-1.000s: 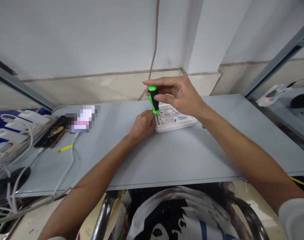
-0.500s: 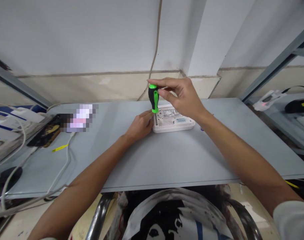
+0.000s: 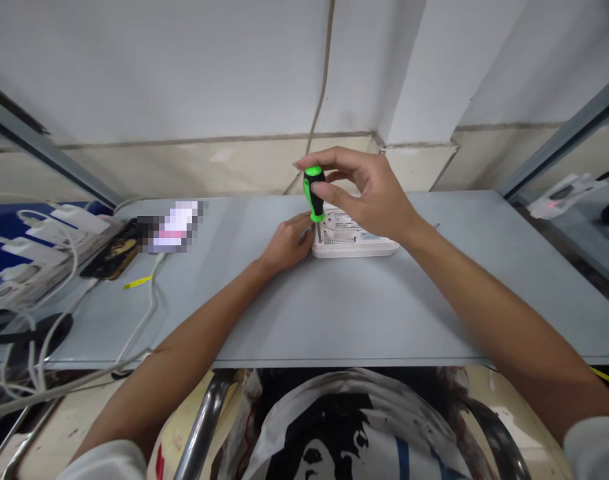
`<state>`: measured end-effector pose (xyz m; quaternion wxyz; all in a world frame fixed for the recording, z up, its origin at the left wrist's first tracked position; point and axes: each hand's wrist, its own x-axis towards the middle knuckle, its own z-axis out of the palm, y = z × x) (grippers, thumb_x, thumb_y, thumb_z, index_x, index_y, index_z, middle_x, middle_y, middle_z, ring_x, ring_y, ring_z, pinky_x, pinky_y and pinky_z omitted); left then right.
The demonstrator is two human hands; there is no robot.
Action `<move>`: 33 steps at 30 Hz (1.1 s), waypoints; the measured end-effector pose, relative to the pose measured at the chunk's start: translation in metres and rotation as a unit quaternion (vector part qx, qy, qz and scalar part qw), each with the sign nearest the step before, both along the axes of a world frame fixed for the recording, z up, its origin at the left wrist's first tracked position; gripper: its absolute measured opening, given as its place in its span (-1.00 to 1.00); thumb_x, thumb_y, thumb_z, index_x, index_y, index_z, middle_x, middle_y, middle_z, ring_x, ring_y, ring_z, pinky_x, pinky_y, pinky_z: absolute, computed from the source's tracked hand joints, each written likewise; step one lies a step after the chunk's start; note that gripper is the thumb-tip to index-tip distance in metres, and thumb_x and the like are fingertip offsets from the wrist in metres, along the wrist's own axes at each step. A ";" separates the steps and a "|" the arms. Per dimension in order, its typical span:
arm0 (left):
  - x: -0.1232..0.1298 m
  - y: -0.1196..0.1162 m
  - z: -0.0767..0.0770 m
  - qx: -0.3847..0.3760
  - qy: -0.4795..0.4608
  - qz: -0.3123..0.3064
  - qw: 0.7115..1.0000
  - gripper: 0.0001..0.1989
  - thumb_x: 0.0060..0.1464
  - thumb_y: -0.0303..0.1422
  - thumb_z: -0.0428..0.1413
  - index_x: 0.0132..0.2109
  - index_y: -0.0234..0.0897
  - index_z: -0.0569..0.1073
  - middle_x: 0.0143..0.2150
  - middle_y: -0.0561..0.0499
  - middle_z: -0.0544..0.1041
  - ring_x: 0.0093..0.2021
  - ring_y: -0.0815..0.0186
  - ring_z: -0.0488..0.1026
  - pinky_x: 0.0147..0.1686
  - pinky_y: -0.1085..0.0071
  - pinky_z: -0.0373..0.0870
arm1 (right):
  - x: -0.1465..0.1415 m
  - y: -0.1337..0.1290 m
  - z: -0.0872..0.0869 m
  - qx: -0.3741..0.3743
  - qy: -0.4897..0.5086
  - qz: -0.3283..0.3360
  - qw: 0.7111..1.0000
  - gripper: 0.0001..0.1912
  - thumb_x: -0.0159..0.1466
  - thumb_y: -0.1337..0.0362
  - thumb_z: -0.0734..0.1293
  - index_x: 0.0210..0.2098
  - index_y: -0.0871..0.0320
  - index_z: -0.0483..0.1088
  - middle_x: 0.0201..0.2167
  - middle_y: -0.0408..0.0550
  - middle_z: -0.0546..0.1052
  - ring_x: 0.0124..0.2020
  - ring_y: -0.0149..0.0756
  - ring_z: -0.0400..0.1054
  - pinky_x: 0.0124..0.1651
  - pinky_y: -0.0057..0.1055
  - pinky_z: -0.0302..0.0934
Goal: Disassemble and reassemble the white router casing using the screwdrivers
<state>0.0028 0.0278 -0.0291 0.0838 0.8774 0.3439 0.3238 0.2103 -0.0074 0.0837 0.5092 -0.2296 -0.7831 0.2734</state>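
A white plastic router (image 3: 357,241) lies on the grey table (image 3: 364,310), its vented, labelled underside facing up. My right hand (image 3: 369,190) pinches the black-and-green handle of a screwdriver (image 3: 314,193) from above. The screwdriver stands almost upright, and its thin shaft meets the router near the left edge. My left hand (image 3: 287,244) rests on the table, fingers against the router's left side, steadying it. The screwdriver's tip is too small to make out.
At the table's left lie a dark phone in a gold-patterned case (image 3: 115,250), a pixelated object (image 3: 174,227), white cables (image 3: 151,320) and a yellow tag (image 3: 137,282). White chargers (image 3: 49,250) sit beyond. The wall rises behind; a white device (image 3: 559,198) sits far right.
My right fingers have shifted around the screwdriver handle, which now tilts slightly differently. The screwdriver stays at the router's left edge, and the whole view has shifted slightly with my head.
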 end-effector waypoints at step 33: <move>0.001 -0.003 0.003 0.034 0.030 -0.029 0.999 -0.67 0.28 -0.57 -0.06 0.10 -0.31 0.45 0.04 -0.22 0.59 0.08 0.12 0.58 0.06 0.20 0.56 | 0.001 0.009 -0.010 0.039 -0.017 -0.045 0.998 -0.67 0.40 -0.04 0.38 0.07 -0.07 0.50 -0.01 -0.06 0.60 0.04 -0.16 0.47 0.15 -0.12 0.38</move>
